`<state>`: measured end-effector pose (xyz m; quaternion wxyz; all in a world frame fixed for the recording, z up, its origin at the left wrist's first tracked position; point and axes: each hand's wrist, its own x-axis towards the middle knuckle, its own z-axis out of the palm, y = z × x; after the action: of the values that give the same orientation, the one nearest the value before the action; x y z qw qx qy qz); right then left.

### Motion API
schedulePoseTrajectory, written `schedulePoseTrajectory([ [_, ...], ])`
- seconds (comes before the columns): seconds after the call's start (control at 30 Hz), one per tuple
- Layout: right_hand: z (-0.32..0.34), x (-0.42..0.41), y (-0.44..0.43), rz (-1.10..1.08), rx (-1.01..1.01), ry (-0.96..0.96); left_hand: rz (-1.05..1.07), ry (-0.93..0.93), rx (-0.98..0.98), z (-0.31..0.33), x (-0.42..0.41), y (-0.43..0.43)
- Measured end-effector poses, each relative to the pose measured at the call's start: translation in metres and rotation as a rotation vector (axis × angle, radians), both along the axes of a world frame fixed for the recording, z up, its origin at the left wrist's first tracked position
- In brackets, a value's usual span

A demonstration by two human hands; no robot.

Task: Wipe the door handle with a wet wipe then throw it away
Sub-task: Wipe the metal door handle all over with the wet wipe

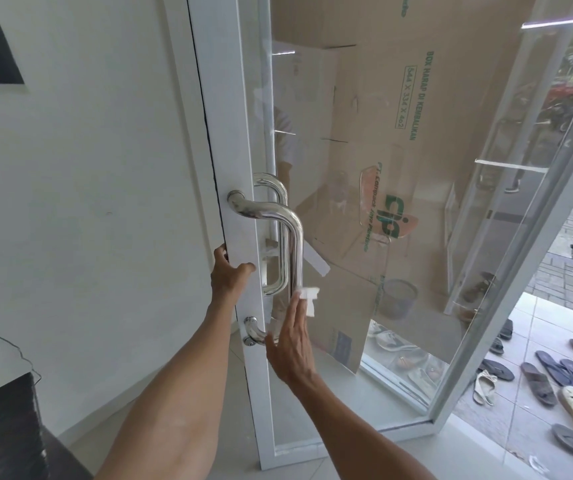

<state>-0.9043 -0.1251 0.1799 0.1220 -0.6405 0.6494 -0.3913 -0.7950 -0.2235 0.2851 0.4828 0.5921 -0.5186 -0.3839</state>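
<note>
A polished chrome pull handle [293,233] runs vertically on the white frame of a glass door [243,133] that stands ajar. My left hand [228,275] grips the door's edge just left of the handle, fingers curled round the frame. My right hand [292,341] lies against the lower part of the bar with fingers extended, pressing a small folded white wet wipe [307,299] onto it; the wipe sticks out past my fingertips. A second handle shows through the glass on the door's far side.
Large cardboard sheets [399,168] lean behind the glass. A small wire bin [399,297] sits on the floor behind the door. Several sandals and slippers [555,375] lie on the tiles outside at right. A dark counter [4,427] stands at lower left beside the white wall.
</note>
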Motion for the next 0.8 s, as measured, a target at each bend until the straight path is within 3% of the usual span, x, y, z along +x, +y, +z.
schedulePoseTrajectory([
  [0.33,-0.031,-0.004,0.004,0.024,0.390,-0.175,0.010,-0.003,0.005,-0.001,-0.004,-0.007],
  [0.5,0.011,0.000,-0.007,-0.042,0.080,-0.306,0.017,0.012,-0.005,-0.003,-0.005,-0.005],
  [0.67,0.093,0.003,-0.033,-0.079,-0.235,-0.372,0.006,0.027,-0.020,-0.001,-0.004,-0.001],
  [0.73,0.122,0.004,-0.039,-0.063,-0.335,-0.339,0.010,0.007,-0.018,0.001,-0.005,0.001],
  [0.8,0.143,0.005,-0.045,-0.058,-0.411,-0.190,0.002,-0.031,0.001,0.003,-0.006,0.002],
])
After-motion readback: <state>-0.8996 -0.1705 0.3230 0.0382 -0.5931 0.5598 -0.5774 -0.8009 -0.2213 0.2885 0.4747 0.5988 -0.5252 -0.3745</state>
